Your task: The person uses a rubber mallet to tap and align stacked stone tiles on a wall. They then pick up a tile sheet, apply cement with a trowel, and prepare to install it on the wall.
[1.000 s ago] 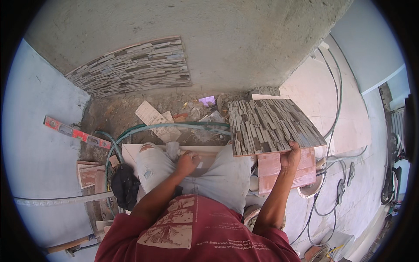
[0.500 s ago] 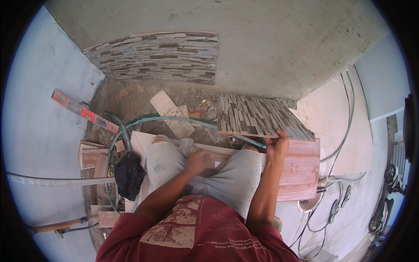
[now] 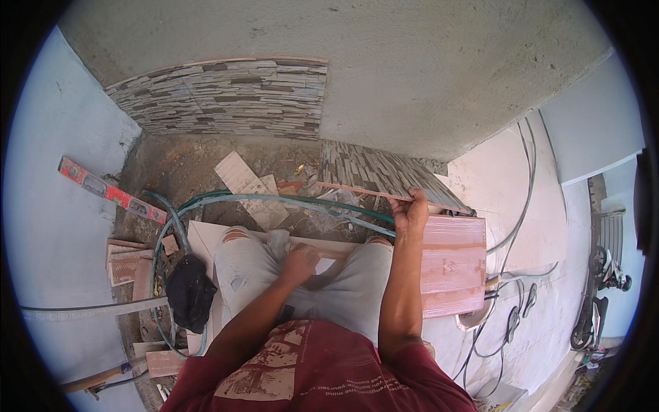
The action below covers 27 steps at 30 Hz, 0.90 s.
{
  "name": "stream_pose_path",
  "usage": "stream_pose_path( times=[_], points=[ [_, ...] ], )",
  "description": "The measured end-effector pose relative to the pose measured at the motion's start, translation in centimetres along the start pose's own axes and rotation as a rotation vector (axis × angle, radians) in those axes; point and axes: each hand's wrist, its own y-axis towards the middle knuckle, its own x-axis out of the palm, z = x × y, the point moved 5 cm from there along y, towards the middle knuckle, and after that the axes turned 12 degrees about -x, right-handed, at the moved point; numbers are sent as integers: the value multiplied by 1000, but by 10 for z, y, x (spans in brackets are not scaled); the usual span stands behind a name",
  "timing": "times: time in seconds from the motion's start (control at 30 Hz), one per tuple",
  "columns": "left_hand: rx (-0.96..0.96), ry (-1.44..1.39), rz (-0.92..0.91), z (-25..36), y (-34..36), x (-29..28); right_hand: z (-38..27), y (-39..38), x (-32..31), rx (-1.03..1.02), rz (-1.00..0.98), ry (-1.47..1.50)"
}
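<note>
A wall tile with a grey and brown stacked-stone pattern (image 3: pixel 374 165) is held at an angle near the foot of the plastered wall. My right hand (image 3: pixel 410 209) grips its near, reddish edge, with the thumb over the face. Over my lap, my left hand (image 3: pixel 301 264) is closed beside a pale, rounded object (image 3: pixel 279 244) that looks gripped in it; its kind is unclear. On the wall to the far left, matching stone-pattern tiles (image 3: pixel 226 99) are in place. Right of my knee lies a reddish tile (image 3: pixel 453 264), back side up.
A red spirit level (image 3: pixel 113 190) leans at the left wall. Green hoses (image 3: pixel 274 198) cross in front of my knees, over tile offcuts (image 3: pixel 240 182) and rubble. A black cloth bundle (image 3: pixel 190 293) sits left, near a wooden-handled tool (image 3: pixel 96 378). Cables (image 3: pixel 525 199) run along the right floor.
The tile's near-left corner has swung away toward the wall, so its face looks narrower. My right hand has moved with it. The whole view has shifted slightly; my left hand stays over my lap.
</note>
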Motion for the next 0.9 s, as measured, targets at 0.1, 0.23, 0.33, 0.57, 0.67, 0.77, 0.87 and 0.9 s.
stream_pose_path(
  times=[0.1, 0.23, 0.33, 0.57, 0.67, 0.77, 0.87, 0.9],
  points=[
    [9, 42, 10, -3, 0, 0, 5, -6, 2, 12, 17, -8],
    [-6, 78, 15, 0, 1, -1, 6, -7, 2, 1, 40, -12],
    [-12, 35, -5, -3, 0, 3, 8, -3, -2, -4, 43, -1],
    [-64, 10, -61, 8, -5, -3, 10, 5, -5, 9, 39, -12],
    [101, 41, -3, 5, -2, -2, -2, 11, 15, 30, 42, -67],
    [48, 14, -25, 3, -1, -2, -10, 33, 33, 79, 19, -111],
    [43, -34, -10, 3, -1, -1, -19, 52, 57, 110, 22, -149],
    [48, -54, 1, 2, -1, 0, -20, 58, 63, 123, 28, -160]
  ],
)
